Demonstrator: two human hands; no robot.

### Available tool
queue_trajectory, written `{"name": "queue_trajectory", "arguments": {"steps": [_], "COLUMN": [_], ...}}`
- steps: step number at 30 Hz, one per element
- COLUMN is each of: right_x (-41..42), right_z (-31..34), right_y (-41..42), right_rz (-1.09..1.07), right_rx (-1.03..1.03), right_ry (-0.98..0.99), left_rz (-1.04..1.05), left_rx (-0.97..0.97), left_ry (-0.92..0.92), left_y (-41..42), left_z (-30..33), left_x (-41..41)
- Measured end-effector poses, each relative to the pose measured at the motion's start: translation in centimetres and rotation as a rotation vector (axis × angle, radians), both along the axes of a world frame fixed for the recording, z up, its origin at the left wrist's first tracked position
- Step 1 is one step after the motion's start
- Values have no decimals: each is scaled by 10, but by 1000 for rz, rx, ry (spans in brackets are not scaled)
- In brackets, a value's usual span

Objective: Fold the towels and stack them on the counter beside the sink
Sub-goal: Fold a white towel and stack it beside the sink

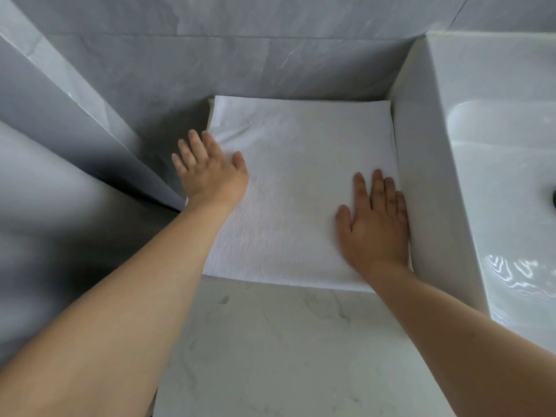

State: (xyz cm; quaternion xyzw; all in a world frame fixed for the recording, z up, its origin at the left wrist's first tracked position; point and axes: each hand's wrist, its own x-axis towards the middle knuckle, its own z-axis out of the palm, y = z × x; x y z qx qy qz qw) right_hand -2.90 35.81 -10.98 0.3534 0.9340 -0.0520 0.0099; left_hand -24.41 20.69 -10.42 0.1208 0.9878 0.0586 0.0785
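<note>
I'm smoothing the folded towel (301,188) flat under both hands' straight fingers, left hand (207,173) and right hand (374,224). Next I'd judge another towel goes on top.

Both forearms are bare right up to where they leave view, with no sleeve or cuff showing. The left hand (210,173) and right hand (374,225) wear no gloves, rings, watch or bracelet. The fingernails look short and unpainted.
</note>
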Motion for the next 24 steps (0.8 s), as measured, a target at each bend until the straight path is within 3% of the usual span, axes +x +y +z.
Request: {"name": "queue_trajectory", "arguments": {"steps": [2,5,12,15,17,21,24], "right_x": [0,1,1,0,0,1,0], "right_z": [0,-1,0,1,1,-1,-2], "right_y": [0,0,0,1,1,2,1], "right_rz": [-1,-1,-2,-10,-9,0,7], "right_rx": [-1,-2,-12,-16,-33,-37,-26], "right_ry": [8,10,7,22,33,46,33], "left_rz": [-153,-386,-113,-524,-787,-843,-839], "left_rx": [12,4,39,105,148,-223,-333], "left_ry": [67,-68,-56,-26,-136,-270,-194], "left_y": [27,55,72,53,14,-61,-67], "left_z": [7,3,5,20,35,42,35], "left_x": [-14,-33,-29,19,60,101,107]}}
